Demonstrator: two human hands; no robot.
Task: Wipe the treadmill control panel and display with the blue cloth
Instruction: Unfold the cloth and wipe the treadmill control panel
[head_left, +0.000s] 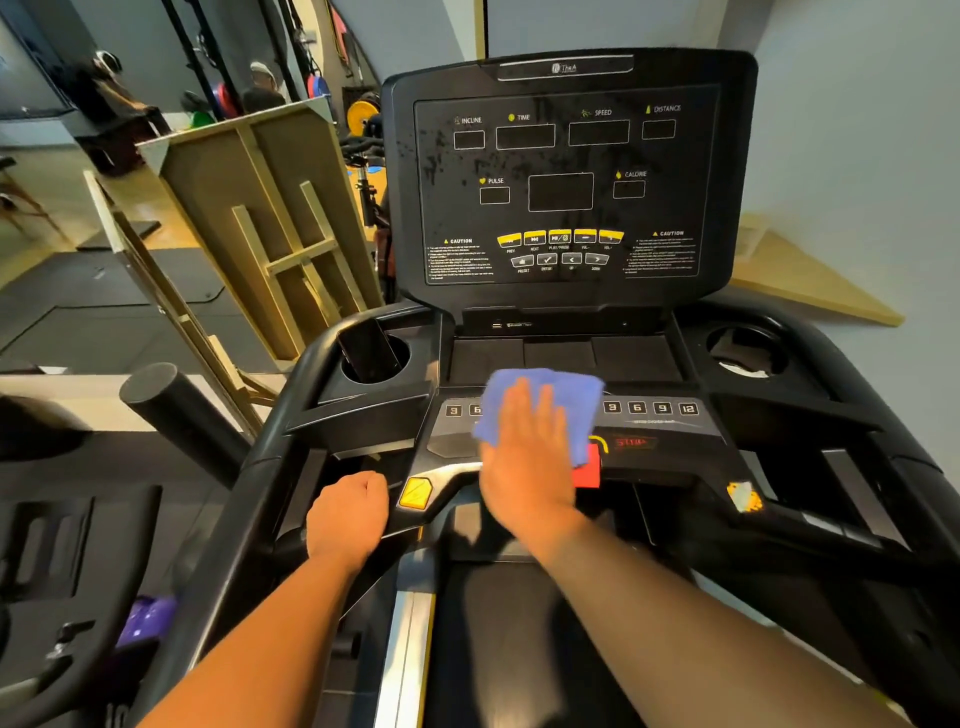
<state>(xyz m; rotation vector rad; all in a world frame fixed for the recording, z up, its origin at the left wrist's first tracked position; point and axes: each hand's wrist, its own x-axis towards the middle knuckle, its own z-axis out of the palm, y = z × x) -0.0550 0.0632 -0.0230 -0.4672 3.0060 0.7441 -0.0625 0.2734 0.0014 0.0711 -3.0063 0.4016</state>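
The treadmill's display (563, 176) stands upright at twelve o'clock, dark and blotched with dried splashes on its left half, its long axis running nine to three. Below it, toward six o'clock, the control panel (654, 423) lies nearly flat, its rows of numbered keys also running nine to three. The blue cloth (569, 400) lies bunched at the panel's centre, covering the middle keys and the top of the red stop button (589, 470).

The right hand (524, 457) lies flat on the cloth, fingers straight and pointing to twelve, pressing rather than gripping. The left hand (348, 512), at eight o'clock from it, curls round the handrail (317, 452).

The cloth looks light, soft and limp; a flat palm over its middle should drag it best, since pinched edges would fold.
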